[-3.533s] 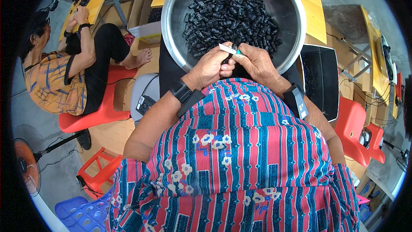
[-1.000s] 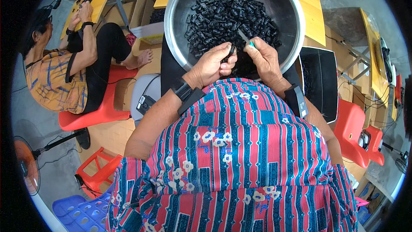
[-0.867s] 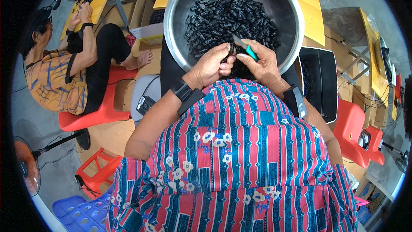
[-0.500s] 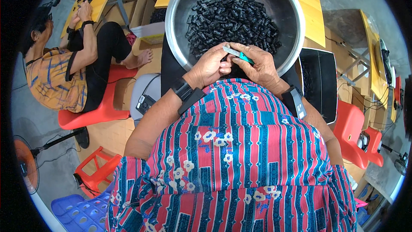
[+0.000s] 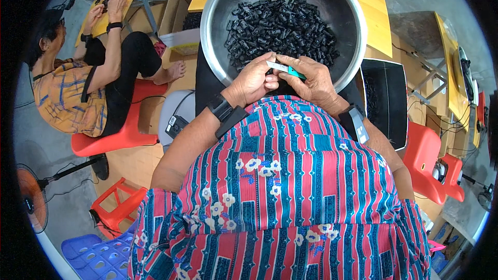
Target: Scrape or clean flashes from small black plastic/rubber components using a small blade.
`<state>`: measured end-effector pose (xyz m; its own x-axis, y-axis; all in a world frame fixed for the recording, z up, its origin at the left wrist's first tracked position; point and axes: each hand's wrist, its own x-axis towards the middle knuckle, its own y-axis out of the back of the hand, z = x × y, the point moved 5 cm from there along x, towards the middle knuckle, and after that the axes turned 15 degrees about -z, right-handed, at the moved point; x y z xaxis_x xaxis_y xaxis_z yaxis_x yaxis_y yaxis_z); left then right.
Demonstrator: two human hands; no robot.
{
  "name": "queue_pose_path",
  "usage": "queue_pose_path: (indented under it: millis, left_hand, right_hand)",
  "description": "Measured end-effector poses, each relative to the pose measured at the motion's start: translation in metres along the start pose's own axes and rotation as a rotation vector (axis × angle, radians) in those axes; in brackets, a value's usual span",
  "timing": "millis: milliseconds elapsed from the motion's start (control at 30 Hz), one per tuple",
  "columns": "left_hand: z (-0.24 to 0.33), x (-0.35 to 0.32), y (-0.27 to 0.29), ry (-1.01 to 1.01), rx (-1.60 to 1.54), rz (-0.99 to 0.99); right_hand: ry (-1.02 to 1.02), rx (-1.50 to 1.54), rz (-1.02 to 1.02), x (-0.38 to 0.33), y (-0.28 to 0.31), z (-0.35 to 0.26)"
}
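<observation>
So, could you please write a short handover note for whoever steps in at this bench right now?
Left hand: closed around a small black plastic part, mostly hidden, at the near rim of the bowl.
Right hand: grips a slim white-and-teal hand tool, its tip against that part.
Large round steel bowl sits just ahead of both hands, with a heap of small black plastic pieces in it.
Done: nothing visibly set aside as finished.
Left: the heap looks large; the part in hand is under work.

One open brown cardboard box (image 5: 179, 21) stands just left of the steel basin (image 5: 223, 0); no labels, signs, screens visible.
</observation>
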<state>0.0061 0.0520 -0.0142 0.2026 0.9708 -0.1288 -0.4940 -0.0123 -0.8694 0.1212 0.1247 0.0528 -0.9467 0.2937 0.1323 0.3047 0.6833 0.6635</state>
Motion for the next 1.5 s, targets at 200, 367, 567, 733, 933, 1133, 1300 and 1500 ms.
queue_pose_path:
  millis: [200, 367, 567, 733, 933, 1133, 1300, 1500]
  left_hand:
    - [-0.001, 0.001, -0.001, 0.004, 0.001, 0.009]
    - [-0.001, 0.003, 0.0, 0.033, 0.021, -0.069]
    - [-0.001, 0.003, -0.004, 0.011, -0.013, -0.139]
    - [0.012, -0.001, -0.014, -0.018, -0.04, -0.158]
    - [0.037, -0.008, -0.018, -0.118, 0.149, -0.08]
    - [0.045, -0.009, -0.045, -0.087, 1.414, -0.094]
    - [0.034, -0.006, -0.039, 0.186, 1.61, -0.103]
    - [0.027, 0.005, -0.033, 0.236, 1.775, -0.158]
  right_hand:
    - [-0.013, -0.003, 0.02, 0.0, 0.003, -0.002]
    - [-0.063, -0.016, 0.015, 0.002, 0.006, -0.004]
    - [-0.031, 0.243, 0.226, -0.001, 0.007, 0.019]
    - [-0.1, 0.427, 0.311, -0.005, 0.009, 0.028]
    - [-0.193, 0.511, 0.334, -0.008, 0.013, 0.03]
    - [-0.25, 0.575, 0.338, -0.009, 0.015, 0.031]
    - [-0.25, 0.581, 0.348, -0.009, 0.014, 0.032]
    - [-0.262, 0.546, 0.331, -0.008, 0.014, 0.028]
